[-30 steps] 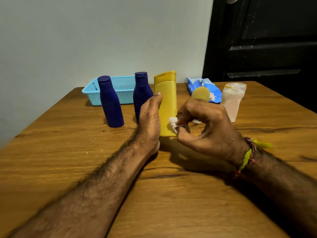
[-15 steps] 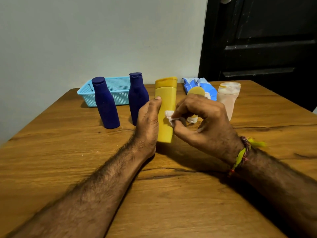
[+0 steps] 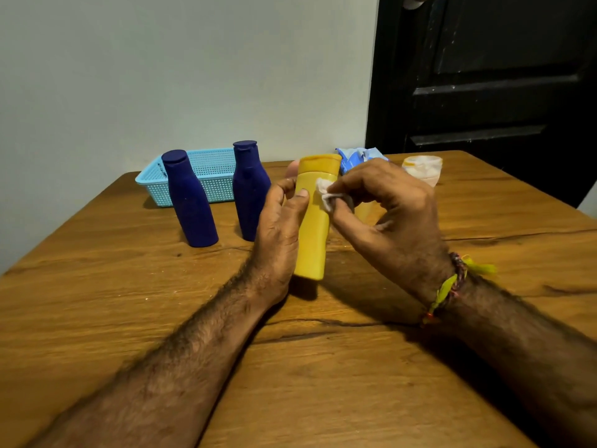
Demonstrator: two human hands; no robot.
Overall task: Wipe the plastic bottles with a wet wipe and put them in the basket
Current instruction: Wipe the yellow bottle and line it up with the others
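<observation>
My left hand [image 3: 279, 227] grips a tall yellow bottle [image 3: 311, 240], lifted off the table and tilted slightly. My right hand [image 3: 387, 218] pinches a small white wet wipe [image 3: 326, 197] against the bottle's upper front. Two dark blue bottles stand upright to the left: one [image 3: 190, 202] further left, the other [image 3: 250, 189] just behind my left hand. A light blue basket [image 3: 210, 169] sits behind them with nothing visible inside. A second yellow bottle [image 3: 366, 210] is mostly hidden behind my right hand.
A blue wet-wipe pack [image 3: 358, 156] lies at the back of the wooden table [image 3: 97, 286]. A translucent pale bottle [image 3: 423, 169] stands at the back right. A pale wall is behind; a black door is at the right.
The yellow bottle has been lifted off the table and raised. My right hand moved the wipe up from the bottle's lower part to its upper part.
</observation>
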